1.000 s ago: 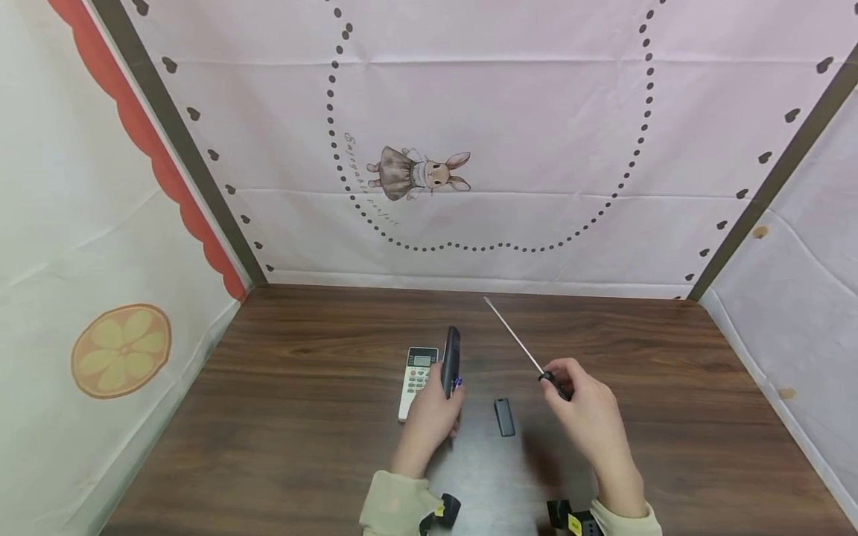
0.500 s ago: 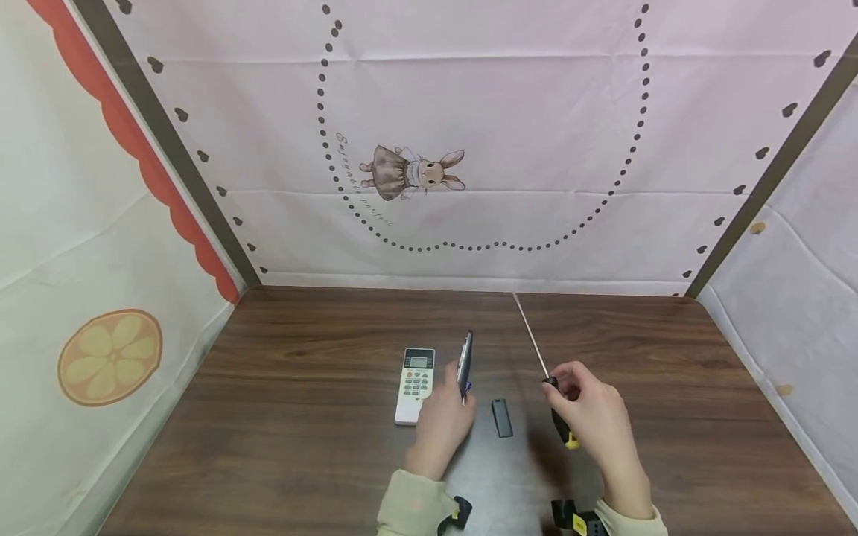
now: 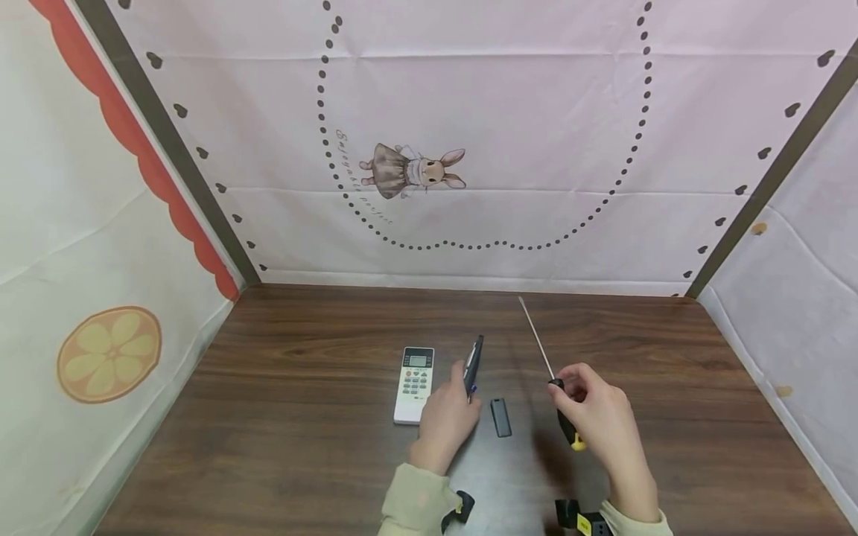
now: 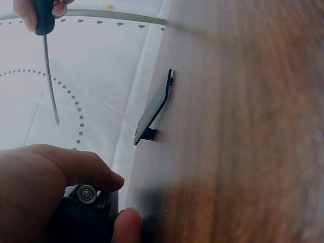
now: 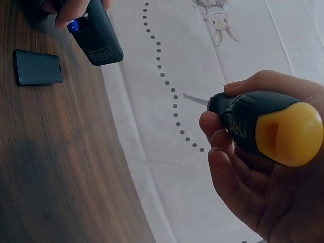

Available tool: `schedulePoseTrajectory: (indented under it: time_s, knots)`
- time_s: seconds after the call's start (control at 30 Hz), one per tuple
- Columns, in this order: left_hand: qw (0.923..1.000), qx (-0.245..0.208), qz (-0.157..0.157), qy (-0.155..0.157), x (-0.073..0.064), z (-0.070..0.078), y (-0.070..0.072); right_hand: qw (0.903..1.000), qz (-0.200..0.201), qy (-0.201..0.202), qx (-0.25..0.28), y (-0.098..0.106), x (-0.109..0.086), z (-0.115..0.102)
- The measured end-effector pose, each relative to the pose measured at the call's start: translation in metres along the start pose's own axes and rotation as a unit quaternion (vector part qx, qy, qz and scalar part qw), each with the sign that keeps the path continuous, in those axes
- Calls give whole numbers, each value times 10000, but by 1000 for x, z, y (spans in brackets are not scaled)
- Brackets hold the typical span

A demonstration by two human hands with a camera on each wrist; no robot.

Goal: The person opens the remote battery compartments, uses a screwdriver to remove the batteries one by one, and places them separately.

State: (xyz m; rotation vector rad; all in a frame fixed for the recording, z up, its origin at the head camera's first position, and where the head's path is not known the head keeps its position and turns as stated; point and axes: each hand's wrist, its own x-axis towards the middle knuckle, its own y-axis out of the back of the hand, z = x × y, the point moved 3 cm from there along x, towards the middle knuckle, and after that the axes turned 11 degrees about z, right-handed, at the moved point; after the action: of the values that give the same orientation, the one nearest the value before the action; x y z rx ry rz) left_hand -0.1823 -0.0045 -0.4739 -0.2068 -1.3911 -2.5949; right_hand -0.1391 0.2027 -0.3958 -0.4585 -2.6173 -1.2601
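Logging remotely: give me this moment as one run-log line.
left hand: holds black remote | right hand: grips screwdriver, shaft up | battery cover: on table | white remote: beside

From where I sit, the left hand (image 3: pixel 444 420) covers the lower half of the black remote (image 3: pixel 473 362), so I can't see the open battery bay in the head view. Left wrist cam cuts that remote (image 4: pixel 83 215) off at the bottom edge, only a corner shows. White remote (image 3: pixel 415 374): buttons too small to read. Screwdriver (image 3: pixel 544 362) handle mostly hidden in the right hand (image 3: pixel 599 420); shaft tip blurred in the right wrist cam. Battery cover (image 3: pixel 500 417) details too small to tell.
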Motion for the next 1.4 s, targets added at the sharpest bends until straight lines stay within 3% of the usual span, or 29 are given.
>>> schedulePoseTrajectory:
  time_s: [0.17, 0.37, 0.7, 1.1, 1.23, 1.4]
  knots:
    - [9999, -54, -119, 86, 2, 6, -4, 9997, -164, -144, -142, -2, 1, 4]
    - [9999, 14, -140, -47, 3, 8, -9, 9985, -385, -305, -260, -5, 2, 8]
    - [9998, -162, -138, -32, 6, 6, -7, 9989, -345, -219, -234, -5, 3, 9]
    - [9976, -418, -440, 324, 6, 0, -4, 9983, -455, -266, -248, -6, 1, 11]
    - [9918, -957, -566, 622, 5, -4, -1, 9983, -463, -274, -220, -8, 2, 10]
    - [9747, -1816, -901, 943, 2, -7, 0, 9979, -540, -276, -213, -7, 2, 10]
